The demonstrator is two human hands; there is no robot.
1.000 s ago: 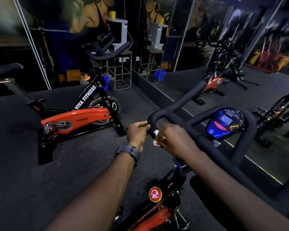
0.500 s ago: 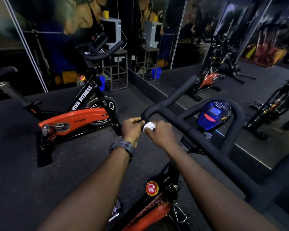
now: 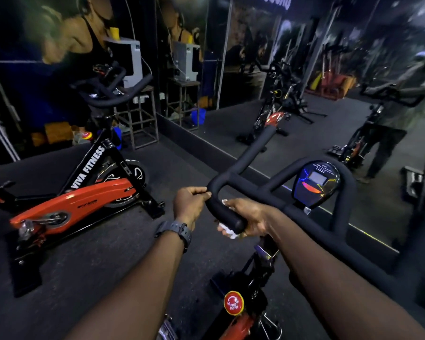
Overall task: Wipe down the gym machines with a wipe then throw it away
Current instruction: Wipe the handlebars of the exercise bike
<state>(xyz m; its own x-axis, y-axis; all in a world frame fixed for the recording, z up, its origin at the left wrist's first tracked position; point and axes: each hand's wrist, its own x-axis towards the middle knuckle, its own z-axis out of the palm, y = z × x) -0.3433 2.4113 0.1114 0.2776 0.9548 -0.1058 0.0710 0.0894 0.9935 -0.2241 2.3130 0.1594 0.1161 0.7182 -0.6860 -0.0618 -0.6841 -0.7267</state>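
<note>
**Wipe clamped round handlebar end**

Both arms stretched forward, forearms converging on the near bike's handlebar (image 3: pixel 233 185). Left hand (image 3: pixel 190 204), watch (image 3: pixel 176 230) at the wrist, curled round the bar's bend, thumb on top. Right hand (image 3: pixel 249 220) just beside it, fingers wrapped round the bar's free end, white wipe (image 3: pixel 227 231) pinched between palm and foam, edges poking out above and below. Blue console (image 3: pixel 315 184) beyond the right hand. Red stop button (image 3: pixel 233 303) beneath the forearms. Orange spin bike (image 3: pixel 84 195) well left of the left hand.
</note>
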